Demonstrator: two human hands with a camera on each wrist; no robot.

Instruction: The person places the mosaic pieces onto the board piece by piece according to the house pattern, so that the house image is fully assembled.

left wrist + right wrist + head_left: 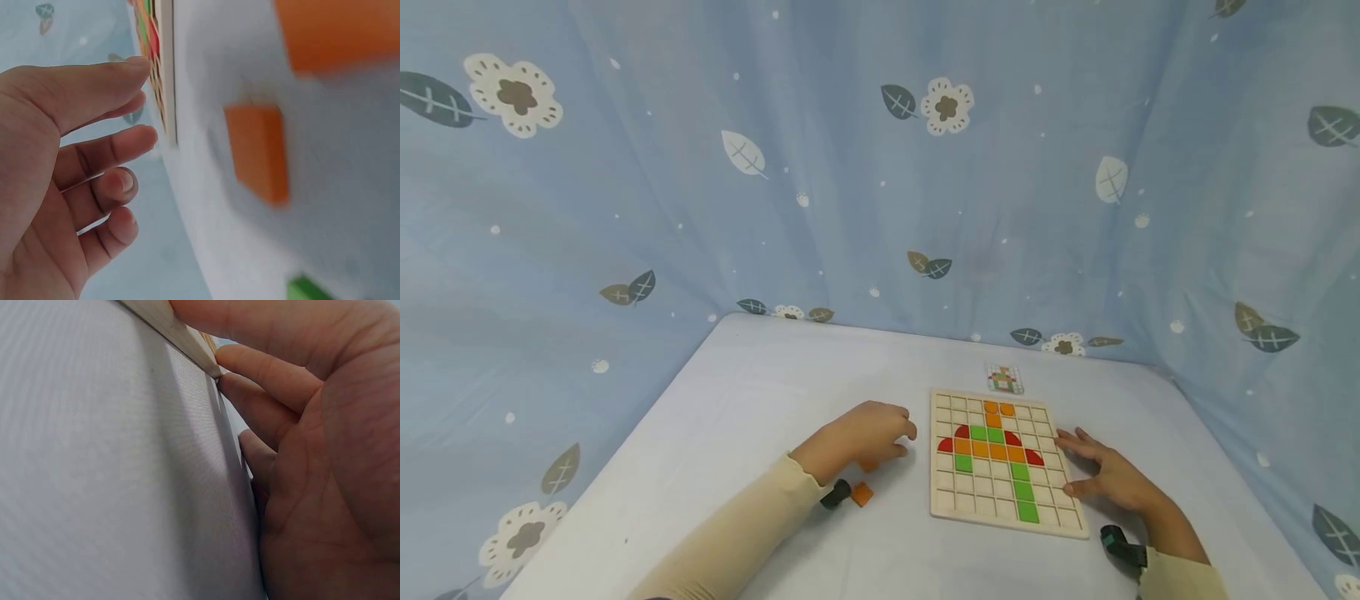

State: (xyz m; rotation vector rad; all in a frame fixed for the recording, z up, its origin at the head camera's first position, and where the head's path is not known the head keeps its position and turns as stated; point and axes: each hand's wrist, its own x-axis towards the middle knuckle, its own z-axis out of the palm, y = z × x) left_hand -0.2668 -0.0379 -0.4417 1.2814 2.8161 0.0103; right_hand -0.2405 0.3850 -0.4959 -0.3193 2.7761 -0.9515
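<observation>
My left hand (868, 429) hovers over the table left of the wooden grid board (952, 502), its fingers loosely bent and nothing between them. Below it lie an orange block (868, 465) and an orange square block (862, 494). The left wrist view shows one orange block (259, 153) near the fingers, apart from them. My right hand (1108, 477) rests against the board's right edge, thumb and fingers spread along it. On the board, orange, green and red pieces form a figure; an orange row (997, 451) crosses its middle.
Behind the board lies a small pattern card (1003, 379) with a similar coloured figure. A green block (306, 290) shows at the bottom of the left wrist view. Blue patterned cloth (850, 167) hangs behind the white table (760, 375).
</observation>
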